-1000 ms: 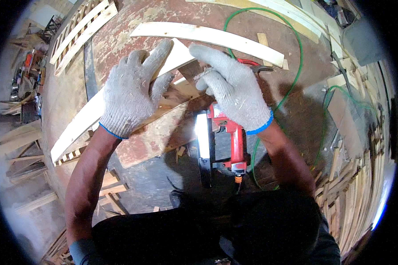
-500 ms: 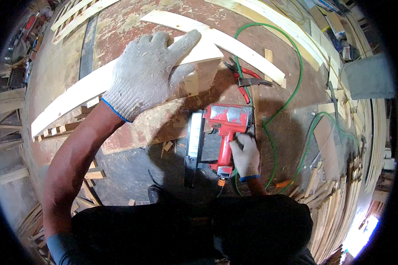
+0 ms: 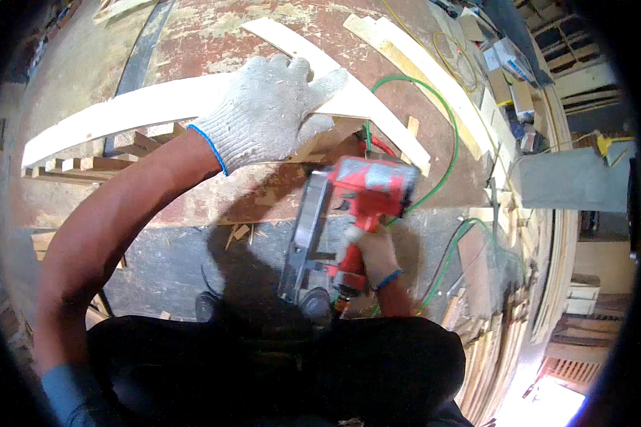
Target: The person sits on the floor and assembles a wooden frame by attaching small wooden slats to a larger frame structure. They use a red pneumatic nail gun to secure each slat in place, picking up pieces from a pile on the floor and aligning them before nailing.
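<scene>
A pale wooden slat (image 3: pixel 114 110) slants across the work surface at the left, over several short wood blocks (image 3: pixel 135 142). My left hand (image 3: pixel 260 107), in a grey knit glove, grips its right end, fingers over the far edge and thumb at the near side. There it meets a second pale slat (image 3: pixel 388 117) running down to the right. My right hand (image 3: pixel 377 252), gloved too, is closed round the handle of a red nail gun (image 3: pixel 374 181). The gun is blurred, its black magazine on the left. Red-handled pliers (image 3: pixel 382 145) show partly behind it.
A green air hose (image 3: pixel 454 142) loops at the right of the slats. Long pale boards (image 3: pixel 434 89) lie at the back right. Stacked wood strips (image 3: pixel 495 359) stand near my right knee, and a grey panel (image 3: pixel 573 179) juts in at the far right.
My right hand has taken a fuller hold on the nail gun's handle, and the gun has tilted. The hammer by the pliers is now hidden. My left hand stays on the slat; the view has shifted.
</scene>
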Demonstrator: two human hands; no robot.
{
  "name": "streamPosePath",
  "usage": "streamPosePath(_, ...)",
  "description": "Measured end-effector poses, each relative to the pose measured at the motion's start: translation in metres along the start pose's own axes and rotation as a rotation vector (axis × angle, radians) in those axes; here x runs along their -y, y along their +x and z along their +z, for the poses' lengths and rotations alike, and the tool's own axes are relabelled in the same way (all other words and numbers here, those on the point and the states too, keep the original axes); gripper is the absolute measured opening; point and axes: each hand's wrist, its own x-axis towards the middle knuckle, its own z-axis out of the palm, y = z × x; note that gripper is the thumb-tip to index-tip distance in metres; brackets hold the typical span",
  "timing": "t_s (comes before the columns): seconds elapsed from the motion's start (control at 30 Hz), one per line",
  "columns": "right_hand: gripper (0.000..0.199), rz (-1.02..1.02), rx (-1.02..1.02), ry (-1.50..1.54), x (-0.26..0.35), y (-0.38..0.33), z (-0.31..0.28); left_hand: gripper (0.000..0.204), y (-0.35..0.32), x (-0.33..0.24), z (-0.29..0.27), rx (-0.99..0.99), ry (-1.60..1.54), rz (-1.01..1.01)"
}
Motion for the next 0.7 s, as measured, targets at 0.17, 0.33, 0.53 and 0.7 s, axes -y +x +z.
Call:
streamPosePath(0.17, 0.021, -0.138, -0.023, -0.071, 0.133, -0.071, -0.06, 0.058, -0.006, 0.002, 0.004, -0.034, -0.04, -0.017)
streamPosePath(0.33, 0.028, -0.033, 0.274, 0.199, 0.201, -0.09, -0.106, 0.059, -0.007, 0.006, 0.013, -0.071, -0.043, 0.012)
streamPosePath(0.53, 0.024, -0.04, 0.37, 0.096, 0.256, -0.089, -0.095, 0.059, -0.007, 0.005, 0.01, -0.031, -0.054, -0.023)
streamPosePath(0.7, 0.026, 0.017, 0.387, 0.028, 0.275, -0.079, -0.083, 0.058, -0.008, 0.008, 0.012, -0.075, -0.1, -0.007)
